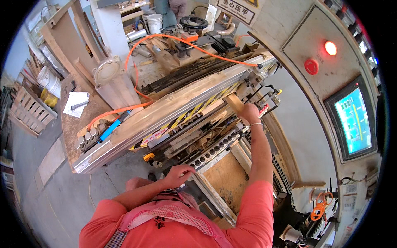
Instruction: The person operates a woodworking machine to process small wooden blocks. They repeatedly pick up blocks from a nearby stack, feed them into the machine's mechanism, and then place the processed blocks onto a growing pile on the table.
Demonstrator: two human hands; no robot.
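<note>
Right-hand grip (249, 113) is closed on the near end of a flat, pale tan wooden block (234, 103), bare skin, no gloves. The block sticks out past the fingers, with its far end close to the yellow-and-black striped strip (186, 117) that runs along the long wood-topped machine beam (165, 100). Can't tell if that far end rests on anything or just hangs in the air.

Handling-wise, I'd guess it's light and stiff, not fragile at all, and dry enough not to be slippery, though any dust on it could change that. I'd take it by the long edges near one end, pretty much like this hand does, and keep fingertips clear of the far end.

Back to the grip: it looks open only as far as the block needs, thumb placement too small to make out. Left-hand grip (178, 176) is another story: fingers loosely curled, right by the near end of the pale rail with a row of black round pieces (211, 152). Can't tell if it touches the rail or has something small tucked inside
</note>
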